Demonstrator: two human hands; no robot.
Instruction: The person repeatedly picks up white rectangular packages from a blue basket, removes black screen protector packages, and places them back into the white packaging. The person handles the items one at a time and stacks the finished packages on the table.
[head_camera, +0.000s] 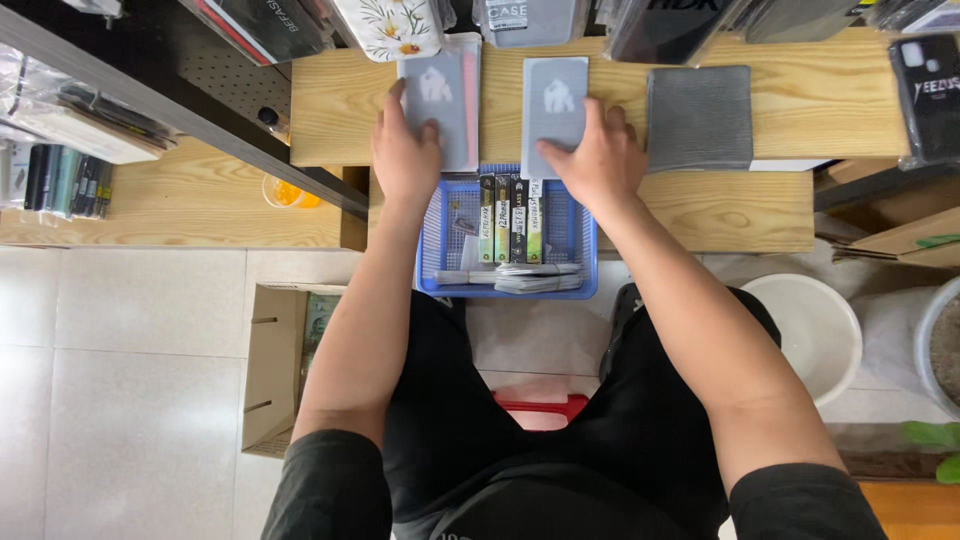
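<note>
I see my left hand (407, 150) pressing flat, fingers spread, on a grey rectangular packet (440, 95) on the pale wooden shelf (800, 100); my right hand (597, 160) likewise pins a second grey packet (555, 105) above the blue plastic basket (575, 245).

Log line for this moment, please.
left hand: flat on left grey packet | right hand: on right grey packet | blue basket: between arms, on wooden shelf

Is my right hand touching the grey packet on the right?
Touching. The head view shows the right hand lying over the lower edge of the grey packet, fingers on it.
</note>
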